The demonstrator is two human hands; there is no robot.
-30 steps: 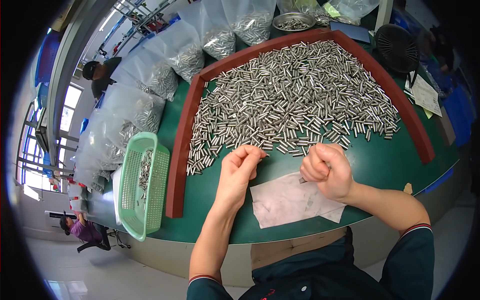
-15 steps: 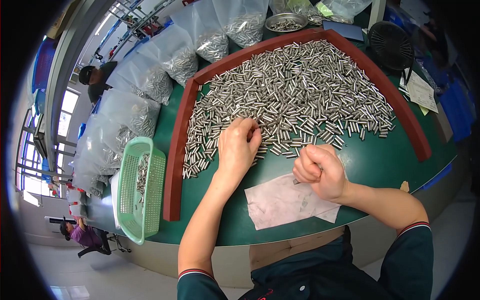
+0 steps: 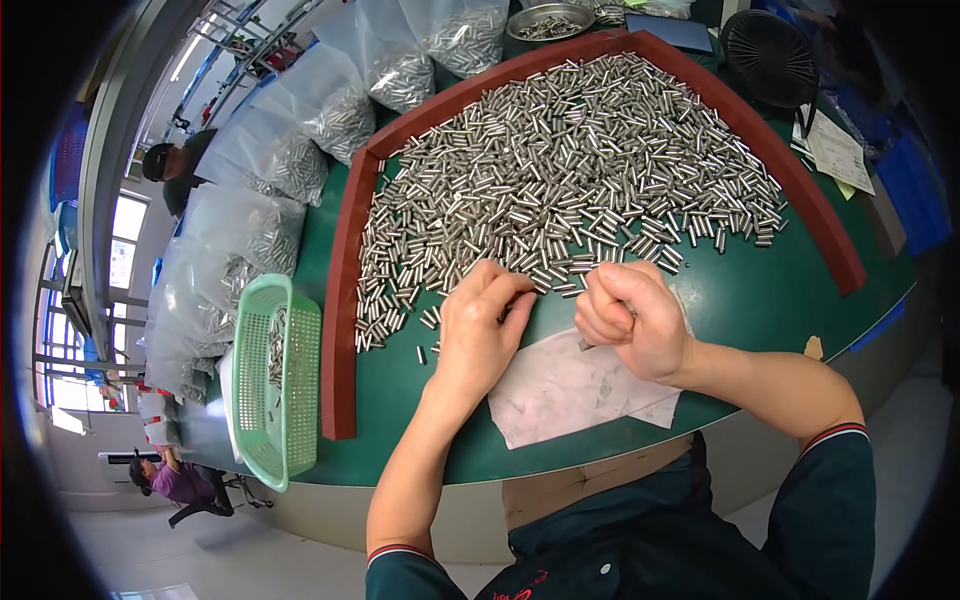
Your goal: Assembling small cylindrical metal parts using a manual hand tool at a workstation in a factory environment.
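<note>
A wide heap of short metal pins point(image 3: 570, 160) covers the green table, spread in a loose layer. At its near edge my left hand point(image 3: 478, 325) is closed, thumb and fingertips drawn together; what lies between them is hidden. My right hand point(image 3: 640, 325) makes a fist above a pinkish-white cloth point(image 3: 555, 385), and the grey end of a metal pin shows under its curled fingers. Whether more pins are inside the fist cannot be seen. A few loose pins lie by my left wrist.
A dark red wooden border point(image 3: 345, 300) frames the heap. To the left stands a green perforated basket point(image 3: 305, 400) with some pins. Clear bags point(image 3: 340, 115) of pins line the far left. A metal bowl point(image 3: 548, 24), black fan point(image 3: 768, 58) and papers point(image 3: 838, 155) lie beyond the border.
My left hand has drawn back from the heap toward me, and loose pins now show beside its wrist. My right fist stays over the cloth. The whole view has shifted slightly.
</note>
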